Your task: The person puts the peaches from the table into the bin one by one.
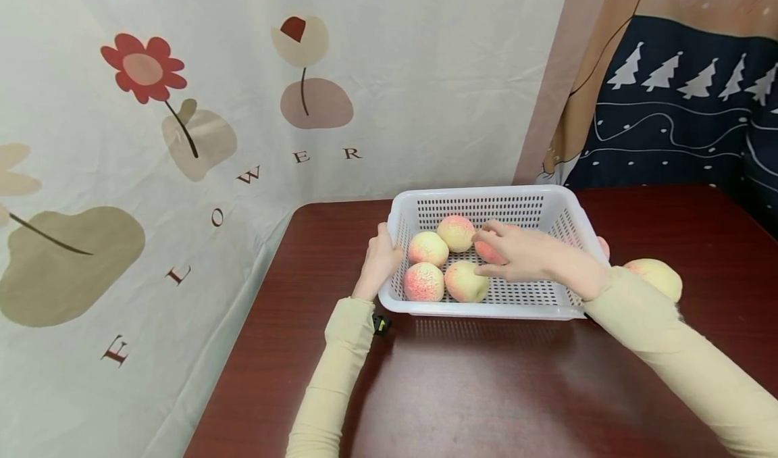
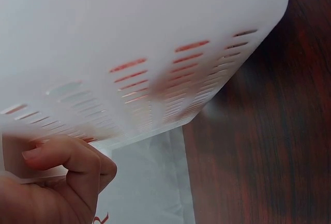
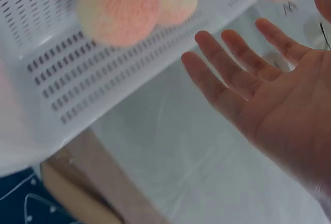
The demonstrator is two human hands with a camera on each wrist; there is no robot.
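A white plastic basket with slotted walls stands on the table. Several peaches lie in it, grouped toward its left half, among them a yellowish peach at the front and a pinker peach close to the right wrist camera. My left hand grips the basket's left rim; its curled fingers show at the edge in the left wrist view. Over the basket my right hand hovers with spread fingers and holds nothing. It partly covers a reddish peach in the head view.
Right of the basket, a yellow peach lies on the dark red table, with another peach partly hidden behind the basket's wall. A small black object sits by the front left corner. A printed cloth hangs behind.
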